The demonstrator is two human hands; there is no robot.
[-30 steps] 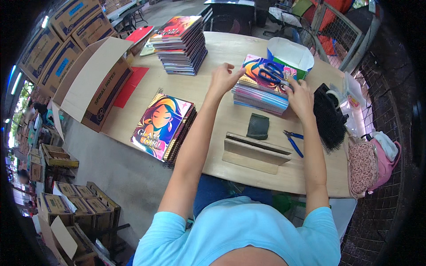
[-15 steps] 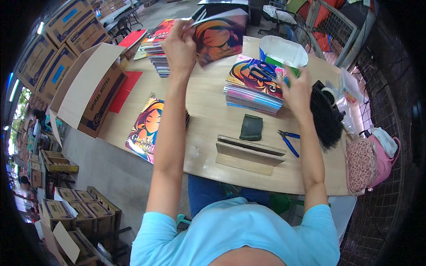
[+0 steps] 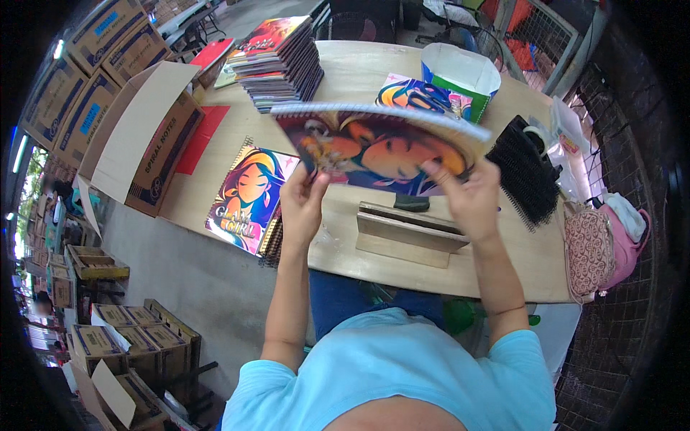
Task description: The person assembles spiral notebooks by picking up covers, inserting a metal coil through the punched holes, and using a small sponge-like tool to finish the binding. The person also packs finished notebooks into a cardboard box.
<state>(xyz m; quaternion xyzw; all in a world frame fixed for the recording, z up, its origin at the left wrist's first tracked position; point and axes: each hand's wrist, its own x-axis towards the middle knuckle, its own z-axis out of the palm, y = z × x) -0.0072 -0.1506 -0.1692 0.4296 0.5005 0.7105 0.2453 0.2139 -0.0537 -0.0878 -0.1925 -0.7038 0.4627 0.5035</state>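
We see a pale tabletop (image 3: 352,72). Directly on it we find a tall stack of booklets (image 3: 280,70), spiral-bound notebooks (image 3: 250,192), a slotted wooden stand (image 3: 406,235) and black coils (image 3: 523,176).

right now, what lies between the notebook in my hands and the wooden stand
In the head view, a dark green piece lies on the table just beyond the wooden stand, partly hidden by the held notebook.

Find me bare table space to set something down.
Rear: between the tall notebook stack and rear-right notebooks. Front right: between the black bristly pile and patterned pouch. Crowded: centre, with raised notebook and wooden stand; right edge, by the plastic tub.
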